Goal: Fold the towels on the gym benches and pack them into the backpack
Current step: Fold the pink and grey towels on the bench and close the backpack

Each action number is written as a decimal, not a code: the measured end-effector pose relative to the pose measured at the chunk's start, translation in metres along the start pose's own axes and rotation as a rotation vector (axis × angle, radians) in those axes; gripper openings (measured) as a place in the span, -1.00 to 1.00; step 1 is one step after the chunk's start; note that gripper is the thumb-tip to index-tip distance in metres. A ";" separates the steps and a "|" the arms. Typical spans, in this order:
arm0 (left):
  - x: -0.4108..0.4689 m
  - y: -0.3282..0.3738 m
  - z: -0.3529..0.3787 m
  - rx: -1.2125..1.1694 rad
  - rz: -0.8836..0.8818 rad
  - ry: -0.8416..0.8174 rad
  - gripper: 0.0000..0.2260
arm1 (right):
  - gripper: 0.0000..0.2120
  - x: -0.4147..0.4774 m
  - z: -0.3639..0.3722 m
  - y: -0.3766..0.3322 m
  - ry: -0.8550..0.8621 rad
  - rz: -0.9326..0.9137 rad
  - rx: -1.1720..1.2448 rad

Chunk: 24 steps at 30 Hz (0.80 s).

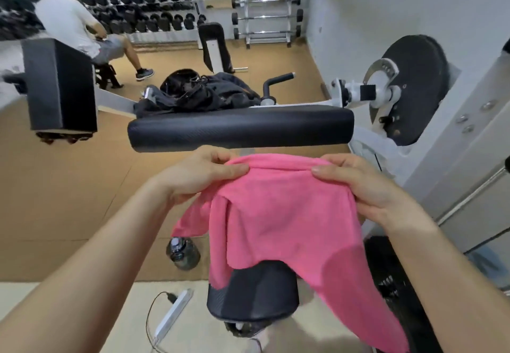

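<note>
Your left hand (202, 174) and right hand (356, 184), held apart at chest height, each pinch the pink towel (278, 214) along its top edge.

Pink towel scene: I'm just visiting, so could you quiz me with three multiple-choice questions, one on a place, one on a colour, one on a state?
1. Where is the water bottle? A on the floor; B on a table; C in a hand.
2. What colour is the towel? A blue; B pink; C white.
3. How is the towel held? A by one hand alone; B not held at all; C by both hands at its top edge.

Answers: 1 A, it sits on the floor beside the small black pad. 2 B, the cloth is plainly pink. 3 C, the left hand and the right hand each grip the top edge.
</note>
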<state>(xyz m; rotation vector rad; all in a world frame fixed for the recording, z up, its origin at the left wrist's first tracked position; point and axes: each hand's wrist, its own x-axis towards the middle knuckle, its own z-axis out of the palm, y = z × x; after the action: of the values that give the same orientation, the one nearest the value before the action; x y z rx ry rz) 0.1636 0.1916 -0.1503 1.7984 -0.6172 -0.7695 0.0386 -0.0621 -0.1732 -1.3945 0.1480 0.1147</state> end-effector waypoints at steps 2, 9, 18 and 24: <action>-0.002 -0.007 -0.020 0.018 0.059 0.091 -0.79 | -0.76 0.013 0.000 -0.012 -0.090 0.032 -0.056; -0.005 -0.018 -0.105 -0.037 0.023 0.131 -0.48 | -0.74 0.063 -0.001 -0.070 -0.292 0.112 -0.547; 0.098 -0.016 -0.209 0.108 0.045 0.507 -0.78 | -0.83 0.229 0.035 -0.123 0.444 -0.247 -0.610; 0.149 0.071 -0.243 0.342 0.595 1.166 -0.70 | -0.84 0.275 0.035 -0.205 0.952 -0.910 -0.834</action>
<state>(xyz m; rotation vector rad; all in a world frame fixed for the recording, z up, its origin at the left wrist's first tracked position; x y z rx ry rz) 0.4403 0.2096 -0.0533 1.8494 -0.4282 0.8125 0.3456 -0.0650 -0.0156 -2.1120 0.2475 -1.3982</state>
